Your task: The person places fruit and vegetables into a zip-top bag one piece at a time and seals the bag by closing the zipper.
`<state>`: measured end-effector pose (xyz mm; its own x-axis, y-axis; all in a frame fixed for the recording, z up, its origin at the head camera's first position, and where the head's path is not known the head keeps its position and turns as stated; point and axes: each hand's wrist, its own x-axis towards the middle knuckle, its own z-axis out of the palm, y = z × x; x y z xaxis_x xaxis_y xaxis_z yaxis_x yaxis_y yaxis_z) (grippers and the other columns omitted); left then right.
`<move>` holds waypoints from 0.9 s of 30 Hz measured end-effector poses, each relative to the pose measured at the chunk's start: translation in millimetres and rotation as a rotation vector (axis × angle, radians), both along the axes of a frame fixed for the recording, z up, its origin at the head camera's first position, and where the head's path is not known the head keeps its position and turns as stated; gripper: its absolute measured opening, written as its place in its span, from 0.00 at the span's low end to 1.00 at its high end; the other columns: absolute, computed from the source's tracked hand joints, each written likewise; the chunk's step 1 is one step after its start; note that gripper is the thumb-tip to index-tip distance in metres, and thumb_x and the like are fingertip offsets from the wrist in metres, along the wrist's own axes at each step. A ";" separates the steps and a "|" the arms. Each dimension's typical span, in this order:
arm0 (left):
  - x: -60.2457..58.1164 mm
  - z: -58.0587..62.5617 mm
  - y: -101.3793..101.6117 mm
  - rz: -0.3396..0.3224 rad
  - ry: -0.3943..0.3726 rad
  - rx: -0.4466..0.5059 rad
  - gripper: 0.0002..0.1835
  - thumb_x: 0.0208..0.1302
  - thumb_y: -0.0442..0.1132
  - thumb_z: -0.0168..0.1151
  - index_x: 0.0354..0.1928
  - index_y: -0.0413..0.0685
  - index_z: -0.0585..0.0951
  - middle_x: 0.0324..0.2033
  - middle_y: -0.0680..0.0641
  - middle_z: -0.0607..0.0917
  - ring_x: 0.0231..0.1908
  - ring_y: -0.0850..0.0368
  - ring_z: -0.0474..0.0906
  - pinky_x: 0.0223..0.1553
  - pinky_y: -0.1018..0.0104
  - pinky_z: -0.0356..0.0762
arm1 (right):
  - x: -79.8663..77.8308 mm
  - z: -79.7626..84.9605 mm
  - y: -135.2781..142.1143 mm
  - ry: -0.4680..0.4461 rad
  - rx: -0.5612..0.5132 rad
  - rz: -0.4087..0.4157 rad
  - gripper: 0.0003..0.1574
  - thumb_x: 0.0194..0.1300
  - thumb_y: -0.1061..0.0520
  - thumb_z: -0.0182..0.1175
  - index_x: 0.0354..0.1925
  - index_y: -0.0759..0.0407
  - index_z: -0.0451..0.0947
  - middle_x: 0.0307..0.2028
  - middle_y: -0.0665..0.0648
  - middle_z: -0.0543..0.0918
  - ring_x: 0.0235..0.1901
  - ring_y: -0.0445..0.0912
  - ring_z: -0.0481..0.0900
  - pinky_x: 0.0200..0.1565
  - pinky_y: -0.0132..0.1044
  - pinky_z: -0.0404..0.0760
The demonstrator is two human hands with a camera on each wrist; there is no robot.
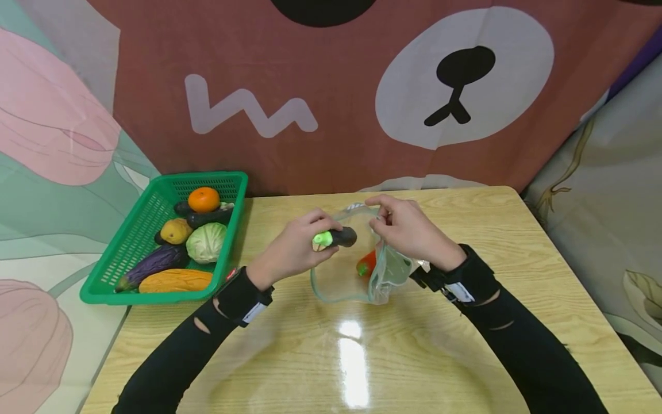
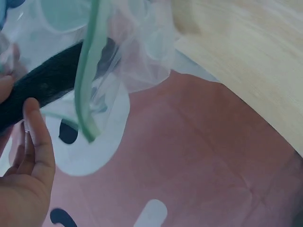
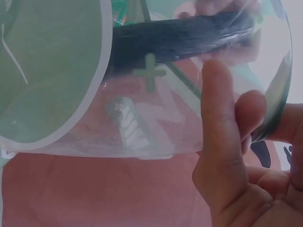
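My left hand [image 1: 300, 244] grips a long dark green vegetable [image 1: 343, 237], like a zucchini or cucumber, with a bright green stem end. Its far end lies inside the mouth of a clear bag [image 1: 393, 273] edged in pale green, as the left wrist view shows at the bag's edge [image 2: 92, 71]. At the top of that mouth, my right hand [image 1: 408, 230] pinches the rim between thumb and fingers. Through the clear plastic, the right wrist view shows the dark vegetable [image 3: 180, 38] too. Lower in the bag lies an orange-red vegetable [image 1: 366, 264] with a green end, partly hidden.
A green plastic basket [image 1: 98, 282] stands at the table's left, holding an orange [image 1: 204, 199], a cabbage [image 1: 207, 242], a purple eggplant [image 1: 157, 265], a yellow ridged vegetable [image 1: 176, 280], a potato-like item [image 1: 176, 231] and dark vegetables [image 1: 209, 217]. A printed cloth [image 1: 336, 155] hangs behind the wooden table [image 1: 289, 356].
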<state>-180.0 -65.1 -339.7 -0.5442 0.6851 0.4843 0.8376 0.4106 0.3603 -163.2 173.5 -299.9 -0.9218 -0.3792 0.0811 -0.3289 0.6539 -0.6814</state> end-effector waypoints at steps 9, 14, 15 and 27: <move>0.3 -4.0 12.2 0.028 0.003 -0.172 0.14 0.58 0.38 0.66 0.47 0.46 0.82 0.33 0.51 0.71 0.27 0.63 0.70 0.27 0.72 0.69 | 1.4 -1.2 -0.9 -0.017 -0.010 0.013 0.25 0.69 0.58 0.53 0.63 0.62 0.67 0.26 0.55 0.75 0.20 0.46 0.78 0.21 0.36 0.69; -1.6 -5.9 15.6 -0.002 0.024 -0.183 0.11 0.60 0.36 0.65 0.45 0.48 0.81 0.33 0.52 0.72 0.24 0.63 0.69 0.26 0.73 0.69 | 1.7 -0.6 -1.6 0.023 0.024 0.008 0.24 0.69 0.57 0.54 0.61 0.62 0.68 0.24 0.53 0.74 0.16 0.45 0.71 0.20 0.34 0.65; -2.0 -6.2 16.3 0.006 0.031 -0.193 0.12 0.60 0.36 0.65 0.46 0.47 0.81 0.33 0.51 0.72 0.24 0.63 0.70 0.26 0.72 0.69 | 1.8 -0.5 -1.6 0.026 0.025 0.009 0.24 0.69 0.57 0.54 0.61 0.62 0.69 0.24 0.53 0.74 0.16 0.45 0.71 0.20 0.34 0.65; -2.9 -14.8 20.0 0.037 0.146 -0.366 0.21 0.58 0.42 0.68 0.52 0.43 0.79 0.40 0.46 0.80 0.30 0.57 0.78 0.31 0.66 0.77 | 3.5 0.4 0.1 0.025 0.038 0.007 0.25 0.69 0.57 0.53 0.62 0.61 0.68 0.24 0.53 0.74 0.16 0.46 0.69 0.20 0.36 0.64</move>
